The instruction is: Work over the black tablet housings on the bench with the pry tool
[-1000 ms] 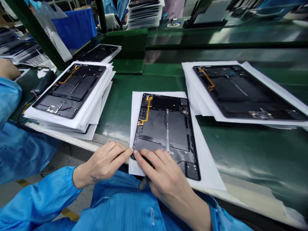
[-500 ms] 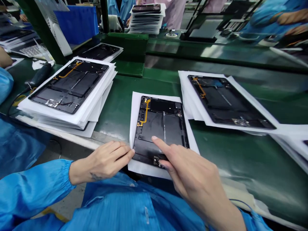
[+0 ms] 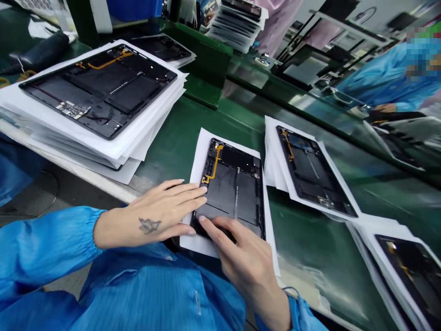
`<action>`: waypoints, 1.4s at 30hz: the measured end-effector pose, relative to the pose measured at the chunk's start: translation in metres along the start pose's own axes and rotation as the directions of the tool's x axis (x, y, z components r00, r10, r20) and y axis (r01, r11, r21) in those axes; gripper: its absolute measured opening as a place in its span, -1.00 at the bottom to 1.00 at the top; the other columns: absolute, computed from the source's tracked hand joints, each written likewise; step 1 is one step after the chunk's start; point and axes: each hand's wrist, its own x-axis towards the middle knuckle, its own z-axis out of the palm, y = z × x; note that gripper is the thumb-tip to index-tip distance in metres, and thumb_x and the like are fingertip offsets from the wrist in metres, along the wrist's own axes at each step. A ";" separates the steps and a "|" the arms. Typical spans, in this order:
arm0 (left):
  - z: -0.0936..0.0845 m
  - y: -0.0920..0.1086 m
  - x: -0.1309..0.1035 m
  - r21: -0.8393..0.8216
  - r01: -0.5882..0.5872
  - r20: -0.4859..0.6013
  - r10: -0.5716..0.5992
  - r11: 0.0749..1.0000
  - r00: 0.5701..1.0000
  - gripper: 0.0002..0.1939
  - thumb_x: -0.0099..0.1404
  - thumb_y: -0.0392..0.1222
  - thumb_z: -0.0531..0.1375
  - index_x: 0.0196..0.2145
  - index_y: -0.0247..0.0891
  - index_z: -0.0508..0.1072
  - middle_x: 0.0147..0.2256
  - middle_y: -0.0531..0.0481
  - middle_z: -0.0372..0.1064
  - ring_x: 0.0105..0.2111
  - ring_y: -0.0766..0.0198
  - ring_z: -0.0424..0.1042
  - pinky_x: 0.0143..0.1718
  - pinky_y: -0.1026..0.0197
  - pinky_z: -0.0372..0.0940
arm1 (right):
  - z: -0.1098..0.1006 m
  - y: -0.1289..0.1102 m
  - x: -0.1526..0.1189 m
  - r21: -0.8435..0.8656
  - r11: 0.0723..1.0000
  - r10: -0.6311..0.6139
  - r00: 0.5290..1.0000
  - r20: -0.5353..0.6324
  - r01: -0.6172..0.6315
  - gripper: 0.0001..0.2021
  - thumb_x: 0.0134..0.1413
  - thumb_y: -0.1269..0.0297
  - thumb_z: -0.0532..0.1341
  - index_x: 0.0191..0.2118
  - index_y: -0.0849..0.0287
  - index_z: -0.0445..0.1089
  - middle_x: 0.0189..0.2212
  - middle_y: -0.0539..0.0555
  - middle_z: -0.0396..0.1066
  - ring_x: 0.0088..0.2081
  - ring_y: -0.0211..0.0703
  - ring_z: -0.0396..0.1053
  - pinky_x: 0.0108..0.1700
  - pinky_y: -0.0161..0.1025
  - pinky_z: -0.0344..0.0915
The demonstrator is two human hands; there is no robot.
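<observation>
Left hand flat, fingertips over left edge of tablet shell; right hand curled at near-left corner, grip unclear.

Left hand and right hand at a black tablet shell (yellow cable inside) on white paper

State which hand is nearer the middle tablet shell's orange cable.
Left: the left hand reaches over the left edge of the tablet shell, fingertips just below the lower end of the orange cable. The right hand is farther down, over the shell's near end.
</observation>
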 end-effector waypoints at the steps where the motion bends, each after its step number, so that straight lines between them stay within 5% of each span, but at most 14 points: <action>1: 0.000 0.001 0.000 0.000 -0.002 -0.004 0.002 1.000 1.000 -0.48 0.52 -0.03 0.07 0.28 -0.41 0.25 0.31 -0.22 0.21 0.32 0.09 0.23 0.35 -0.03 0.12 | 0.001 -0.001 0.001 -0.002 1.000 0.001 1.000 0.002 -0.001 -0.63 0.27 0.65 0.09 0.07 0.23 0.46 -0.23 0.13 0.50 -0.30 -0.22 0.44 -0.29 -0.32 0.34; 10: 0.007 0.001 0.002 -0.009 0.004 -0.053 -0.005 1.000 0.999 -0.53 0.54 -0.02 0.04 0.24 -0.37 0.31 0.27 -0.19 0.28 0.28 0.11 0.28 0.32 0.02 0.12 | 0.001 -0.005 0.003 0.057 0.998 -0.011 1.000 0.016 0.010 -0.64 0.26 0.67 0.11 0.08 0.28 0.42 -0.15 0.18 0.51 -0.23 -0.21 0.44 -0.22 -0.31 0.36; 17: 0.016 0.000 -0.001 0.019 0.006 -0.051 -0.005 1.000 0.999 -0.49 0.56 0.01 -0.02 0.28 -0.38 0.26 0.32 -0.16 0.21 0.32 0.13 0.20 0.36 0.01 0.03 | -0.008 -0.008 0.017 -0.172 0.966 -0.176 0.979 0.104 0.192 -0.71 0.38 0.55 0.00 -0.04 0.33 0.47 -0.25 0.17 0.56 -0.41 -0.23 0.33 -0.39 -0.25 0.23; 25: 0.008 0.003 0.003 0.000 0.001 -0.077 -0.001 1.000 0.997 -0.54 0.54 -0.02 0.03 0.19 -0.43 0.34 0.25 -0.25 0.31 0.25 0.07 0.32 0.26 0.02 0.19 | -0.025 -0.012 0.036 -0.210 0.922 -0.264 0.925 0.275 0.325 -0.68 0.39 0.50 0.00 -0.22 0.26 0.52 -0.22 0.14 0.56 -0.45 -0.21 0.27 -0.46 -0.19 0.20; 38: 0.016 -0.001 0.002 0.024 -0.015 -0.048 0.016 1.000 0.999 -0.49 0.56 -0.01 -0.01 0.26 -0.43 0.26 0.28 -0.25 0.25 0.29 0.05 0.26 0.29 -0.03 0.19 | -0.018 -0.004 0.036 -0.131 0.956 -0.223 0.939 0.261 0.263 -0.65 0.41 0.47 -0.04 -0.26 0.23 0.48 -0.29 0.11 0.53 -0.43 -0.20 0.35 -0.46 -0.21 0.21; 42: 0.013 -0.001 -0.004 0.007 -0.034 -0.099 0.035 0.999 0.994 -0.53 0.55 -0.08 0.02 0.26 -0.43 0.26 0.24 -0.28 0.30 0.26 0.06 0.31 0.25 -0.03 0.29 | -0.022 0.001 0.025 0.037 0.993 -0.119 0.983 0.136 0.115 -0.72 0.41 0.44 0.00 -0.01 0.21 0.46 -0.20 0.11 0.54 -0.32 -0.22 0.44 -0.36 -0.27 0.31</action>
